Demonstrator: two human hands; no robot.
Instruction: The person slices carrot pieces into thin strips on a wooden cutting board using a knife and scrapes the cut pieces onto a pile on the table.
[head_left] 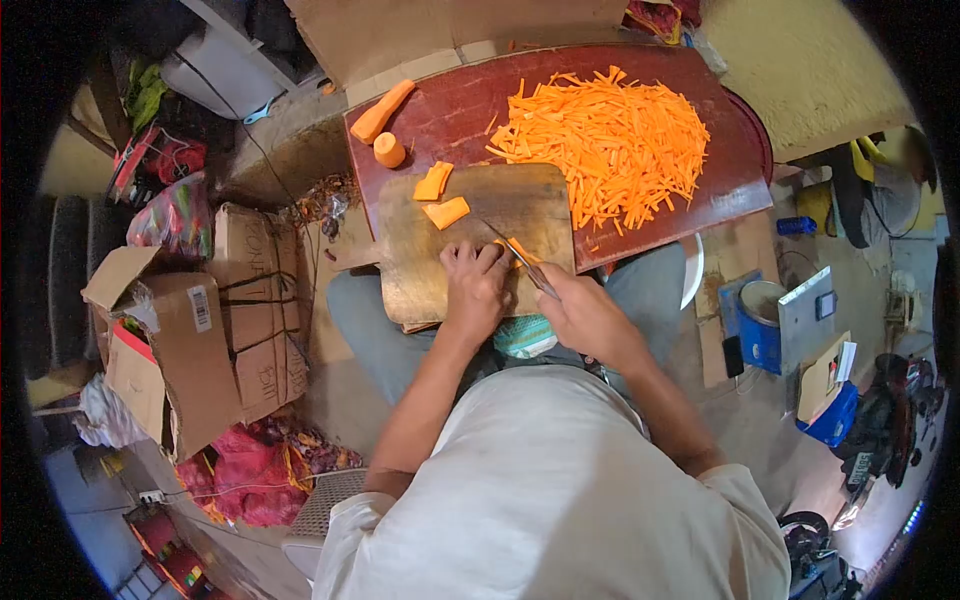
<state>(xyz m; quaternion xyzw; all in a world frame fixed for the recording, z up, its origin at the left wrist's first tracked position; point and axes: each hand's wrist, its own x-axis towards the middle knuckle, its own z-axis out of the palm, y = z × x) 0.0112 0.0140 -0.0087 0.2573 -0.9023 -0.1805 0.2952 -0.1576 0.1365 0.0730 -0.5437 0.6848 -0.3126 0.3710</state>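
Note:
A knife point(541, 279) is gripped by its handle in my right hand point(583, 312), its blade slanting up and left over the wooden cutting board point(410, 270). Orange carrot slices point(517, 250) lie at the blade, between it and my left hand point(476, 285). The left fingers are curled down on the board beside them; part of what they press on is hidden. Two flat carrot pieces point(446, 212) rest farther up the board. Beyond it, on the red table point(450, 110), are a peeled carrot point(383, 110), a carrot stub point(389, 151) and a large heap of carrot strips point(620, 140).
Cardboard boxes point(262, 300) stand at my left, with red mesh sacks point(245, 475) behind them. A blue bucket point(760, 340) is on the floor at my right. The board's near edge lies over my lap, and a wall point(810, 70) rises past the table.

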